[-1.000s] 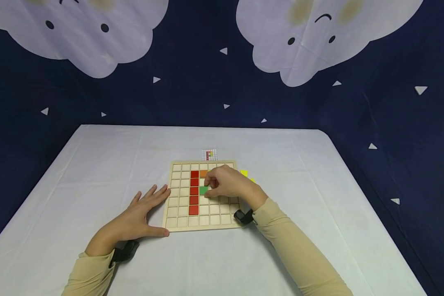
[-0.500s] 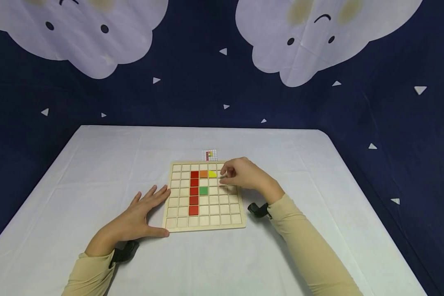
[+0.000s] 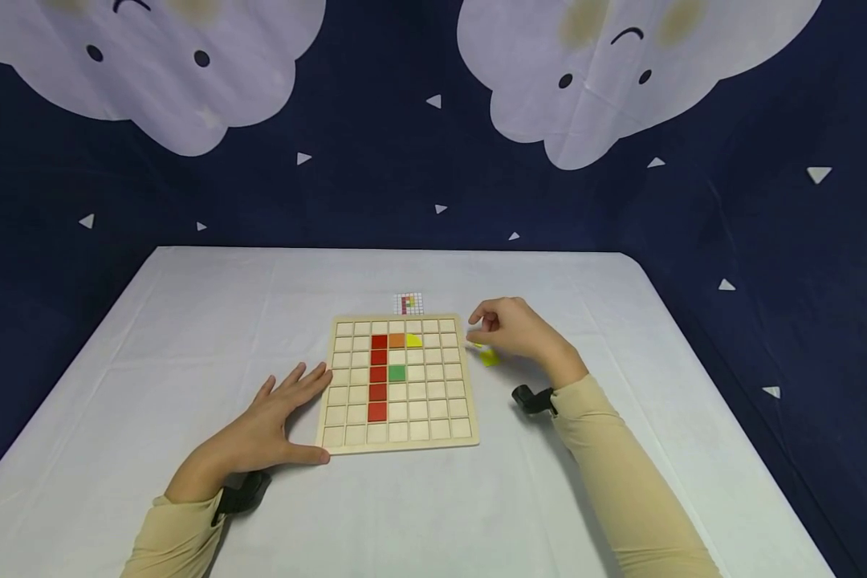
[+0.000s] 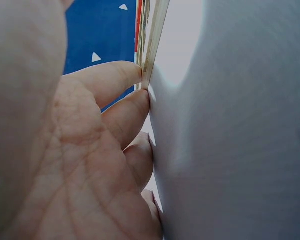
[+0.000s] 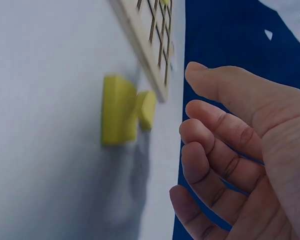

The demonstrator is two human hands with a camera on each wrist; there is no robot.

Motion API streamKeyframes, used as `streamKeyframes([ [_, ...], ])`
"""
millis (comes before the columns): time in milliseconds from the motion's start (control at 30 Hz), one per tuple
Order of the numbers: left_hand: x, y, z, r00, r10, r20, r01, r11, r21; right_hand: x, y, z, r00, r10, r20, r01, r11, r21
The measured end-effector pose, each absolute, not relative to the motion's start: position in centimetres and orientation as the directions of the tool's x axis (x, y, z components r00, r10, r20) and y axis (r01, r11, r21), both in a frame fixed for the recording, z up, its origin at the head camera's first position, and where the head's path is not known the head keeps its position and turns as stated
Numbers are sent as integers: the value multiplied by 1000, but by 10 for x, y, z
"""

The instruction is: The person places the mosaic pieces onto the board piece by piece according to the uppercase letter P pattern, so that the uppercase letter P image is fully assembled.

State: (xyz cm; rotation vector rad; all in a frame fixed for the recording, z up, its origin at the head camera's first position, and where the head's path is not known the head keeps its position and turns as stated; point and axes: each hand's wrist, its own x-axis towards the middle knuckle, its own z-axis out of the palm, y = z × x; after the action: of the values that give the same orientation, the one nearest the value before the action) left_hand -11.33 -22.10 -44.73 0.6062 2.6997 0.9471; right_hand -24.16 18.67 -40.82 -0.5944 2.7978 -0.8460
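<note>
A wooden grid board (image 3: 428,431) lies on the white table, with a column of red tiles (image 3: 378,375), an orange tile (image 3: 396,340), a yellow tile (image 3: 413,341) with one corner rounded off, and a green tile (image 3: 396,373) in its cells. My left hand (image 3: 263,429) rests at the board's left edge, fingers spread and touching it. Off the board's right side, my right hand (image 3: 516,329) hovers with bent fingers and nothing between them. Under it lie a yellow block (image 5: 118,110) and a smaller yellow piece (image 5: 146,110), both apart from the fingers in the right wrist view.
Behind the board lies a small printed card (image 3: 408,303) with a coloured grid pattern. The white tablecloth (image 3: 209,321) spreads round the board. Past the table's far edge hangs a dark blue curtain (image 3: 376,193) with clouds and triangles.
My right hand has let go of the yellow tile in the board's second row, beside the orange one, and moved right to above the loose yellow pieces. My left hand has stayed put.
</note>
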Motion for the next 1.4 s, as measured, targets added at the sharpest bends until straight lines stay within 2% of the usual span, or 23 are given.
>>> streamKeyframes([
  [533, -114, -221, -448, -892, 447, -67, 306, 706, 638, -245, 201, -425, -915, -396, -82, -283, 772, -569],
  [1400, -114, -222, -450, -892, 446, -68, 307, 710, 633, -250, 206, -424, -895, -439, -78, -336, 779, -530],
])
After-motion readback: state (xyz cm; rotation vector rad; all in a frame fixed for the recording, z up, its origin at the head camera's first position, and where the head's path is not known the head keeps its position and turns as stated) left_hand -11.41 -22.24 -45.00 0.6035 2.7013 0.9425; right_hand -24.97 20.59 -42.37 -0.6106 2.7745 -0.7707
